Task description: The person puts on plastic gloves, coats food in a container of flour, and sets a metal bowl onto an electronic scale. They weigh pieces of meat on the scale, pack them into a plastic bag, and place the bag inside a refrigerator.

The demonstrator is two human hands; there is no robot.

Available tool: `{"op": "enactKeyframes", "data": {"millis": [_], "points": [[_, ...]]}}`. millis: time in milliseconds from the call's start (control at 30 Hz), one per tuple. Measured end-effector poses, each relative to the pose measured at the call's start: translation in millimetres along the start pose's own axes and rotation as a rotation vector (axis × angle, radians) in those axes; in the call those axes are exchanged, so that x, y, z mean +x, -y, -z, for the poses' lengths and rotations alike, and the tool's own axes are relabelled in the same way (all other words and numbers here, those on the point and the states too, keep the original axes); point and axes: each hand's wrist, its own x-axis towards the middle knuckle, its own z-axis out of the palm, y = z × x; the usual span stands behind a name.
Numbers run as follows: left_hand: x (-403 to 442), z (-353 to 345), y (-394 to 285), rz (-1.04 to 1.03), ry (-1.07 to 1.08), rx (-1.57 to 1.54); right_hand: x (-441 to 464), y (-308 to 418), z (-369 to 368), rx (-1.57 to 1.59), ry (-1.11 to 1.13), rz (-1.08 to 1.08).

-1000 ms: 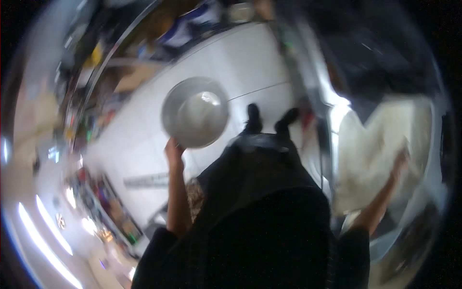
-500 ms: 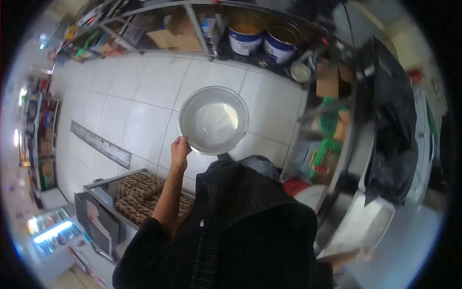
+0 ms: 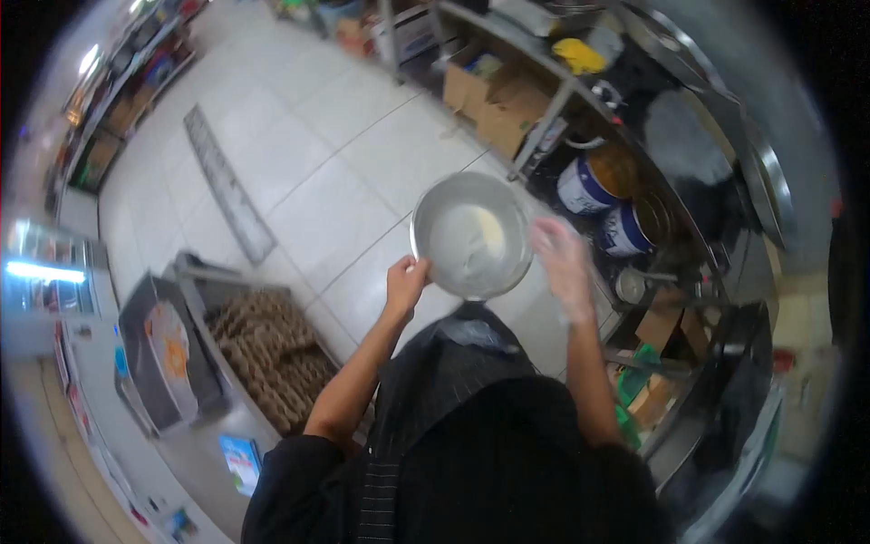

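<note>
A round metal bowl [image 3: 453,234] hangs in front of me above the tiled floor, with a little whitish content or glare at its bottom. My left hand [image 3: 407,283] grips its lower left rim, thumb and fingers closed round the edge. At the bowl's right side is my right hand [image 3: 564,263], which looks covered by a thin clear glove. It is blurred, and whether it touches the rim or how its fingers are set is not clear.
To the left, brown ridged pieces [image 3: 272,354] fill a container beside a grey tray [image 3: 168,354]. At the right, a shelf holds cardboard boxes [image 3: 512,113] and white-and-blue buckets [image 3: 584,186]. A large metal pan [image 3: 766,186] stands at far right. A grey strip [image 3: 227,186] crosses the floor.
The view has turned towards the shelf with buckets. My left hand still holds the bowl, while my right hand has come from the far right up to the bowl's right side.
</note>
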Motion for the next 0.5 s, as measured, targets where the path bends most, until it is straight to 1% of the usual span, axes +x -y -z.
{"op": "enactKeyframes", "data": {"millis": [33,67,100,167,200,267,300,367,433,467,500], "points": [[9,13,-3,-0.030,-0.027,0.018,34,1,-31,-0.001,0.171,-0.088],[16,26,-8,-0.005,-0.080,0.001,63,-1,-59,0.000,0.339,-0.172],[26,38,-19,-0.013,-0.106,-0.027,91,3,-86,0.000,0.394,-0.182],[40,63,-45,-0.023,-0.170,-0.102,139,13,-139,-0.372,0.554,-0.022],[53,80,-53,-0.024,-0.214,-0.106,157,15,-163,-0.360,0.594,-0.007],[81,111,-72,-0.041,-0.288,-0.089,198,18,-201,-0.008,0.435,0.245],[90,122,-75,-0.050,-0.324,-0.090,215,21,-206,0.204,0.529,-0.054],[117,154,-95,-0.059,-0.411,-0.067,261,43,-229,0.088,0.327,-0.083],[133,184,-119,-0.067,-0.509,-0.059,327,-1,-254,-0.092,0.168,-0.126],[140,196,-131,-0.080,-0.574,-0.073,347,5,-268,-0.196,0.184,-0.100],[148,209,-139,-0.095,-0.614,-0.153,364,-12,-291,-0.125,0.153,-0.057]]}}
